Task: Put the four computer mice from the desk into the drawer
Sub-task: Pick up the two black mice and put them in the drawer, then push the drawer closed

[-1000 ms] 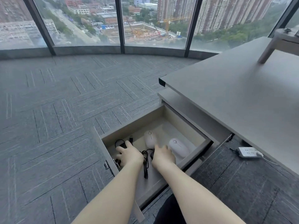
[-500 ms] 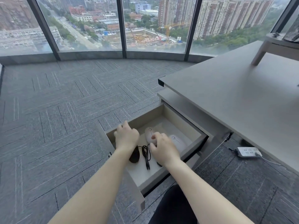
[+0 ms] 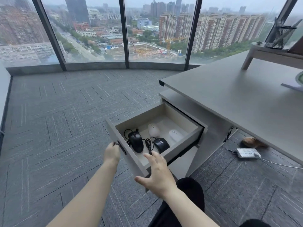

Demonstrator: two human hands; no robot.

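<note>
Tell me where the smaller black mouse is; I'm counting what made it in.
In the head view, the smaller black mouse lies in the open drawer, right of the larger black mouse and nearer than the two white mice.

Open drawer (image 3: 182, 145) with two black mice (image 3: 136, 141) and two white mice (image 3: 153, 129) inside.

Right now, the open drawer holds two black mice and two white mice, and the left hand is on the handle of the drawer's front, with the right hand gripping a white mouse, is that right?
Not quite: in the head view the right hand is open and holds nothing, hovering at the drawer's near corner. The rest stands.
</note>
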